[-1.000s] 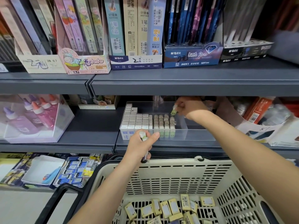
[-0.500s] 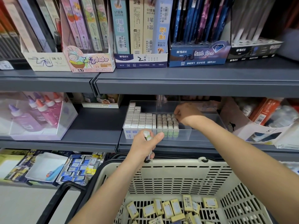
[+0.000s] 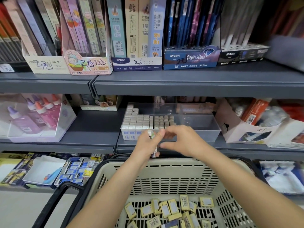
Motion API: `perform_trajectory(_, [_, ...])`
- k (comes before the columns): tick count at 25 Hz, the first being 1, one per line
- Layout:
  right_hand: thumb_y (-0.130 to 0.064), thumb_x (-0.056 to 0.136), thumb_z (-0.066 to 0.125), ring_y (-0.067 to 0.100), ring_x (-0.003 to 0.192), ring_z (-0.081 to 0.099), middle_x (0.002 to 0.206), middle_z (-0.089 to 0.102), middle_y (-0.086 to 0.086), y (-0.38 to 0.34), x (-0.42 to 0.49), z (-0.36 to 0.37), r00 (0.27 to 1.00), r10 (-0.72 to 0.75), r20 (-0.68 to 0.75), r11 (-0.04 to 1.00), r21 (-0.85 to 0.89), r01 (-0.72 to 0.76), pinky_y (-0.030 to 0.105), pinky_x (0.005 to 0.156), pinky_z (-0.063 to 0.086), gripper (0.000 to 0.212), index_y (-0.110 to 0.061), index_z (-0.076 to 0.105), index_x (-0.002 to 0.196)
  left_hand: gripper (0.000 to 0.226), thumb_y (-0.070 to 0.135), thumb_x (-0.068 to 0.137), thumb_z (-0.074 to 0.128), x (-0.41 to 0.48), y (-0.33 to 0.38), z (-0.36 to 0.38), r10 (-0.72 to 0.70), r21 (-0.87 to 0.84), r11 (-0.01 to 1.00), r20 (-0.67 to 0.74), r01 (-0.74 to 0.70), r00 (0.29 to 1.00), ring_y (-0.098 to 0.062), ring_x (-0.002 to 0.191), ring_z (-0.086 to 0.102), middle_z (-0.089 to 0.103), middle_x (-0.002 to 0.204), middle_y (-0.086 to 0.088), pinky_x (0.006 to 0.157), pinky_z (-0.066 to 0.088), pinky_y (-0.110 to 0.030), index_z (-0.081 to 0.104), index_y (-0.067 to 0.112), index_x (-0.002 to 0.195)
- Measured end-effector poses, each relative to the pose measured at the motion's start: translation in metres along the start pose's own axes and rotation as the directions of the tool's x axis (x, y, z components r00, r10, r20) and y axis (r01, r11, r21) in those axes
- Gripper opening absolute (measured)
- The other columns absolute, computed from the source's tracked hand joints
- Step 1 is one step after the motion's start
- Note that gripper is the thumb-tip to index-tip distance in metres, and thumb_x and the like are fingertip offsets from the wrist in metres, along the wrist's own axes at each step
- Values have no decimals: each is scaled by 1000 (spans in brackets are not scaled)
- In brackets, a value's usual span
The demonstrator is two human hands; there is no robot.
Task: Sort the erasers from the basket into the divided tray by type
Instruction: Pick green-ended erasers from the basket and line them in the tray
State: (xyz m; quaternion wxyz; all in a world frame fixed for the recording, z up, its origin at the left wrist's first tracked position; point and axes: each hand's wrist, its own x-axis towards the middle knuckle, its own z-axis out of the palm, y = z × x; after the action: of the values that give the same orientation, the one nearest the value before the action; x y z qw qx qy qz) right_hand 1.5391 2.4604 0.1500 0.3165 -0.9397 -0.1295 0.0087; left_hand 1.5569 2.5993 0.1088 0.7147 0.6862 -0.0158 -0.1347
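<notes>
Left hand (image 3: 144,145) has its fingers wrapped round a small stack of erasers (image 3: 152,137), standing upright. Just right of that grip, the right hand (image 3: 181,140) has its fingertips right up by the stack. It's blurry, so can't tell if it's pinching one. The clear divided tray (image 3: 205,127) sits just behind the grip, the basket (image 3: 164,163) below it, with yellow erasers (image 3: 172,209) loose inside.

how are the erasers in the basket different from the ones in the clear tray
Basket erasers wear yellow sleeves; tray erasers look white and grey. Basket erasers lie loose and jumbled; tray erasers stand packed in neat rows. Both are small rectangular blocks.
</notes>
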Motion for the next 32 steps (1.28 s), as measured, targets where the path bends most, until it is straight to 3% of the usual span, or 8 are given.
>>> perform_trajectory(4, [-28, 72, 76, 1, 62, 56, 76, 62, -10, -7, -13, 8, 999, 44, -23, 992, 122, -41, 24, 66, 48, 26, -34, 52, 80, 57, 61, 85, 43, -11, 5, 15, -77, -37, 996, 45, 78, 996, -8, 54, 54, 62, 83, -6, 45, 50, -31, 61, 11, 104])
perform_trajectory(6, [-19, 76, 73, 2, 57, 55, 72, 60, -9, -4, -15, 9, 996, 90, -1, 971, 222, -88, 23, 65, 50, 21, -29, 56, 82, 60, 61, 92, 31, -14, 5, 22, -188, -121, 974, 50, 193, 981, -8, 53, 58, 66, 86, -6, 42, 44, -25, 58, 12, 115])
perform_trajectory(12, [-3, 73, 73, 7, 61, 57, 70, 60, -5, 10, -12, -15, 987, 158, 10, 886, 440, -146, 18, 64, 48, 24, -22, 60, 80, 18, 16, 95, 36, -15, 7, 21, -163, -216, 964, -14, 156, 987, -15, 66, 52, 56, 80, -6, 60, 45, -28, 52, 12, 87])
perform_trajectory(16, [-14, 76, 74, 11, 74, 62, 74, 66, -5, 30, 5, -51, 951, 218, -219, 931, 340, -136, 28, 77, 51, 17, -27, 64, 75, 15, 4, 94, 47, -13, -3, 9, -19, -25, 1000, -32, 18, 999, -10, 77, 56, 58, 91, -2, 64, 51, -21, 56, 15, 98])
perform_trajectory(18, [-20, 80, 69, 10, 79, 63, 80, 68, -6, 38, 14, -58, 945, 161, -284, 983, 129, -129, 25, 76, 49, 15, -32, 61, 76, 17, 8, 93, 51, -13, -5, 4, 45, 39, 998, -54, -43, 998, -8, 84, 57, 59, 93, 2, 71, 54, -20, 59, 16, 105])
perform_trajectory(22, [-26, 85, 61, 9, 81, 62, 82, 65, -14, 49, 27, -45, 967, 147, -208, 976, -126, -176, 26, 73, 50, 13, -38, 55, 82, 22, 13, 90, 59, -9, -8, -5, 140, 174, 977, -94, -123, 986, -9, 85, 58, 62, 90, 7, 84, 50, -27, 62, 27, 107])
perform_trajectory(26, [-29, 88, 60, 13, 89, 61, 91, 65, -10, 61, 41, -28, 964, 244, -104, 964, -81, -252, 30, 81, 50, 7, -34, 56, 88, 16, 12, 87, 63, -5, -7, -10, 127, 118, 986, -94, -116, 987, -9, 74, 60, 62, 81, 3, 65, 50, -18, 64, 23, 98])
perform_trajectory(32, [-29, 96, 43, 21, 106, 57, 116, 63, -3, 58, 50, -13, 986, 167, -3, 888, -434, -152, 35, 81, 44, 23, -27, 60, 111, 13, 8, 86, 64, -1, -6, -10, 123, 90, 989, -66, -116, 990, -5, 64, 60, 59, 75, -2, 59, 50, -16, 64, 20, 91])
